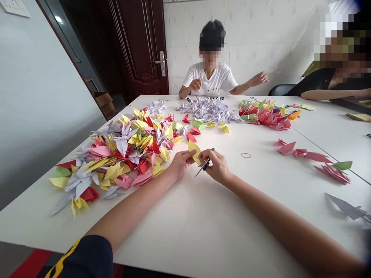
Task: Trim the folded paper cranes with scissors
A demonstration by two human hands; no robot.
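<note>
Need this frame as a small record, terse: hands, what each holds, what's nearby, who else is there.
left hand: pinches a yellow folded paper
right hand: grips scissors, beside the paper
surface: white table
nearby: mixed-colour origami cranes left of the hands; pale lilac cranes ahead; pink and red cranes ahead right
others: person in white T-shirt across the table; person in black at right

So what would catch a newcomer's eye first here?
The big heap of colorful paper cranes on the left of the table stands out first. At front centre, the left hand holds a yellow paper piece while the right hand holds scissors. Farther back lies a pale crane pile, before a co-worker in white.
</note>
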